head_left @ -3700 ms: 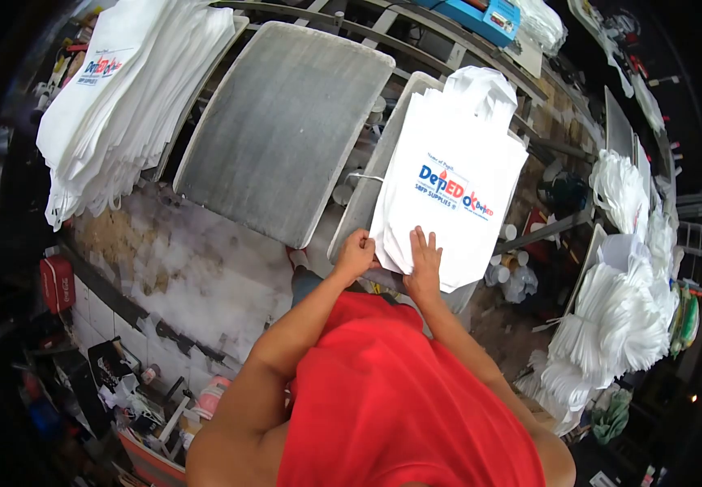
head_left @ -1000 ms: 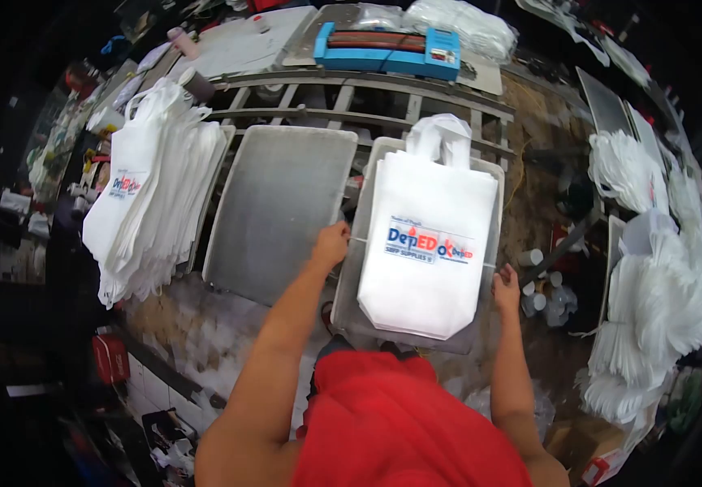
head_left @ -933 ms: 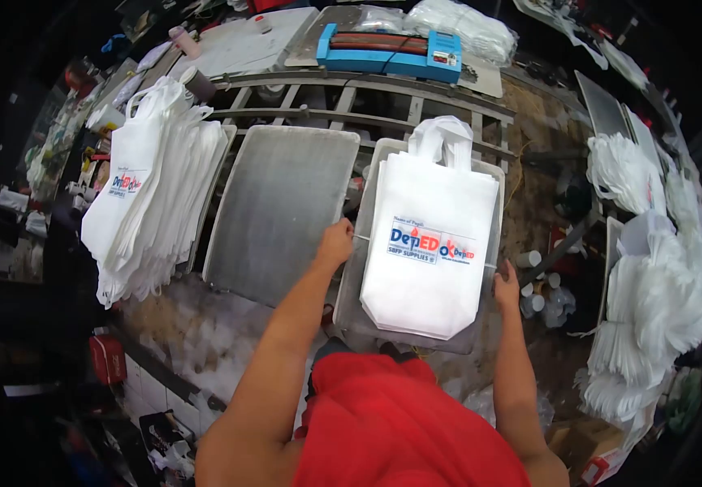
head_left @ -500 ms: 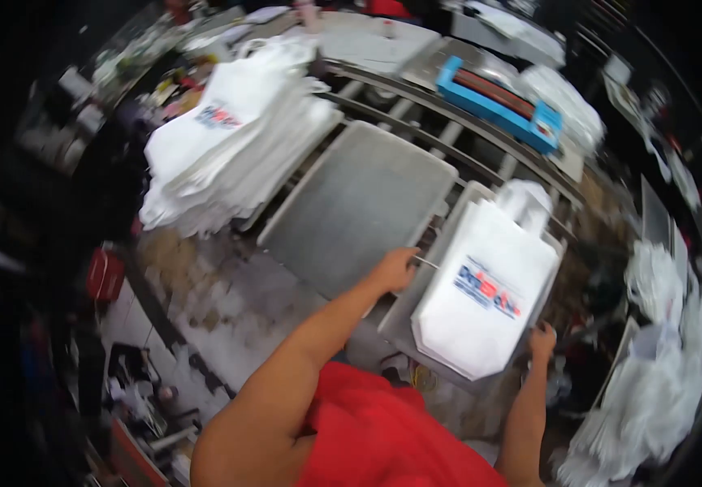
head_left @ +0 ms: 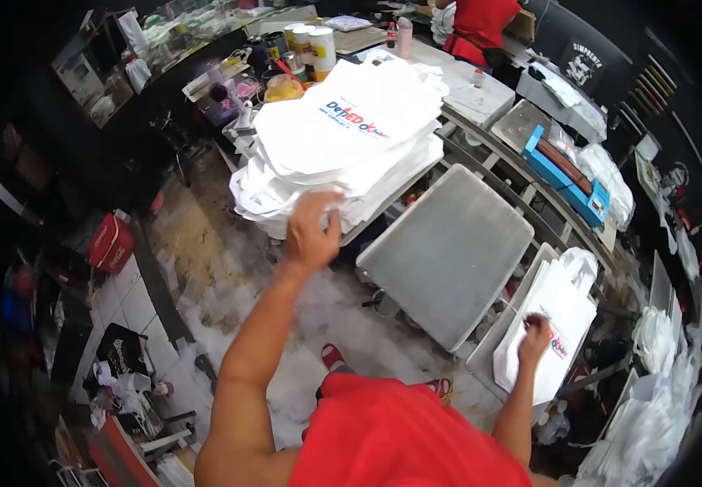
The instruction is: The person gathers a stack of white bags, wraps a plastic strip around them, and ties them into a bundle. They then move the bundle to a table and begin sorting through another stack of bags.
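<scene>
My left hand is at the near edge of a tall stack of white printed bags, its thumb and fingers apart. The top bag has blue and red lettering. My right hand is over a white printed bag lying on the right-hand platen, and covers part of its print. Its fingers look curled together; what they hold, if anything, is hidden. Between the two lies a bare grey platen.
A blue heat sealer stands on the bench behind the platens. Tins and bottles are at the back. A person in a red shirt stands beyond the bench. White bags hang at the right, and a red cooler box is at the left.
The view has swung left. My left hand has moved from beside the right-hand platen to the bag stack. My right hand has gone from that platen's outer edge to over its bag.
</scene>
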{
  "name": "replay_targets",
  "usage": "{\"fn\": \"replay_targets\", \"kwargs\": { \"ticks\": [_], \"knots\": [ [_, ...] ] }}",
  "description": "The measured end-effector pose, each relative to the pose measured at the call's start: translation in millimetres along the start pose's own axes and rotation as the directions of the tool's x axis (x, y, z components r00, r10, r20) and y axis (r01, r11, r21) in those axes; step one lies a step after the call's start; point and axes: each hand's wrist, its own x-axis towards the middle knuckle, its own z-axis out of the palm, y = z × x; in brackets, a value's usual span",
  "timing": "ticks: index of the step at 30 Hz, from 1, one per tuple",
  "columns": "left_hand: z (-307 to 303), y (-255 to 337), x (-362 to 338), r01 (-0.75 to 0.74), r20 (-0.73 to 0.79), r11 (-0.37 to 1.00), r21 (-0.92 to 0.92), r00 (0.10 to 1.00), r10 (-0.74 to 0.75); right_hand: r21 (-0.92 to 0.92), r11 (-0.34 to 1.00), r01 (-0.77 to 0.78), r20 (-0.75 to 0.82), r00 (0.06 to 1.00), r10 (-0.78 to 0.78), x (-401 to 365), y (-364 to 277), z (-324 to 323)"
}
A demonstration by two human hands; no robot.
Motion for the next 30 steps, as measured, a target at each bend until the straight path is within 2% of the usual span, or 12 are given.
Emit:
{"fn": "replay_targets", "kwargs": {
  "ticks": [2,5,7,8,11,14,16,20,23,27,29,30],
  "knots": [
    [-30,-28,35,-0.060,-0.016,0.995,0.082,0.998,0.062,-0.106,0.988,0.116,0.085,0.991,-0.107,-2,-68,84],
    [-32,-77,63,-0.200,0.098,0.950,0.240,0.979,0.181,-0.042,0.966,0.254,0.227,0.944,-0.239,-4,-187,186],
    [-30,-107,69,-0.215,0.316,0.959,0.182,0.937,0.150,0.072,0.939,0.337,0.287,0.894,-0.343,-5,-247,231],
    [-34,-108,76,-0.230,0.315,0.958,0.171,0.934,0.168,0.135,0.918,0.373,0.297,0.868,-0.397,-4,-272,247],
    [-46,-104,86,-0.097,0.429,0.976,0.196,0.903,0.004,0.166,0.860,0.482,0.297,0.807,-0.510,7,-311,278],
    [-50,-112,100,-0.044,0.316,0.990,0.132,0.949,0.000,0.195,0.866,0.460,0.339,0.797,-0.500,23,-319,299],
    [-47,-127,112,-0.124,0.026,0.992,0.033,0.992,0.123,0.199,0.872,0.448,0.338,0.803,-0.490,36,-316,315],
    [-52,-158,149,0.065,0.003,0.993,-0.097,0.998,-0.065,0.236,0.907,0.348,0.325,0.852,-0.411,55,-308,345],
    [-59,-167,172,0.091,-0.047,0.996,0.002,0.995,-0.091,0.227,0.917,0.329,0.338,0.856,-0.391,70,-308,358],
    [-66,-174,195,0.092,-0.104,0.995,-0.032,0.990,-0.095,0.218,0.937,0.272,0.391,0.856,-0.339,88,-319,366],
    [-67,-167,195,-0.114,-0.204,0.991,-0.066,0.974,0.098,0.121,0.881,0.458,0.482,0.748,-0.455,90,-327,367],
    [-66,-169,190,-0.139,-0.191,0.982,-0.127,0.975,0.114,0.145,0.844,0.516,0.519,0.687,-0.509,91,-327,370]
  ]
}}
